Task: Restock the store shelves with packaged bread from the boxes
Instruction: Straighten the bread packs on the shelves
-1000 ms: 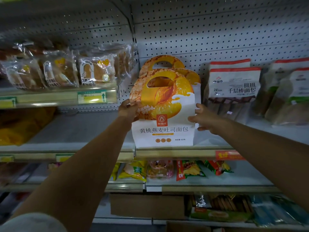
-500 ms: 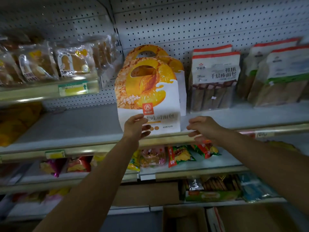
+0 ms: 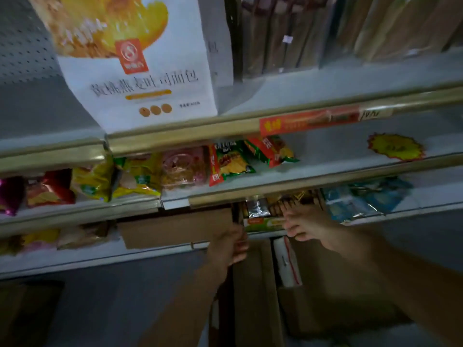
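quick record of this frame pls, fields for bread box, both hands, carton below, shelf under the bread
bread box: white and orange carton standing upright at the shelf's front edge
left hand: low, over the cardboard box, fingers curled, hold unclear
right hand: low, fingers spread, holding nothing
cardboard box: open on the floor, a white packet inside
shelf below: snack bags

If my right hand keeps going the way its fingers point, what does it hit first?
Probably the green and orange box on the lowest shelf: the right hand has spread fingers pointing at it. Depth is unclear.
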{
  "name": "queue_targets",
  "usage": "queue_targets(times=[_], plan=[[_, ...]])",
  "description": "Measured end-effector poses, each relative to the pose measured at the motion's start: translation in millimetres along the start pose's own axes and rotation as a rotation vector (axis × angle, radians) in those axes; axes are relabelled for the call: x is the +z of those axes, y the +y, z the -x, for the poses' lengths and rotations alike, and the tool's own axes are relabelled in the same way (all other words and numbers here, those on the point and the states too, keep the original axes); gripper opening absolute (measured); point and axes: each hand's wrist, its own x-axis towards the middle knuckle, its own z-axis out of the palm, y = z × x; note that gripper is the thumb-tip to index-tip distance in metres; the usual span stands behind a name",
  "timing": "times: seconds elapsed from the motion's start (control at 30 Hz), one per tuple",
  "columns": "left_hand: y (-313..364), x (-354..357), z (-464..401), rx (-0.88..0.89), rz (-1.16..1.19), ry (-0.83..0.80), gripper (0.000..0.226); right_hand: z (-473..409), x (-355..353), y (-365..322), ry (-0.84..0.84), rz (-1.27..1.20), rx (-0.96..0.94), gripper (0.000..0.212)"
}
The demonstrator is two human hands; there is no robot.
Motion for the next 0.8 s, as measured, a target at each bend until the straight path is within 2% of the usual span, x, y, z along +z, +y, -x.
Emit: queue_targets(times=[0.07,0.23,0.3,0.5,0.6,0.67,0.73,0.8], plan=[[-43,19,-21,-0.069,-0.011,0.006,0.015,-23,-3,47,-0.032,0.024,0.080,0.021],[-114,56,-67,-0.230,-0.057,0.022,0.016,-74,-7,158,-0.077,-0.018,0.270,0.028],[-140,71,-90,-0.272,-0.097,0.018,0.016,-94,-10,197,-0.089,-0.001,0.347,0.016],[-200,104,-165,-0.338,-0.263,-0.018,0.012,-160,2,290,-0.052,0.012,0.372,0.012],[-219,125,-199,-0.342,-0.328,-0.019,0.016,-198,20,335,-0.034,0.138,0.217,0.028],[-239,143,-233,-0.311,-0.369,0.003,0.008,-221,32,364,-0.057,0.246,0.174,0.045],[-260,158,-269,-0.253,-0.400,0.068,0.028,-242,43,382,-0.063,0.337,0.163,0.064],[-282,167,-298,-0.188,-0.494,0.128,0.051,-250,52,379,-0.025,0.428,0.161,0.066]])
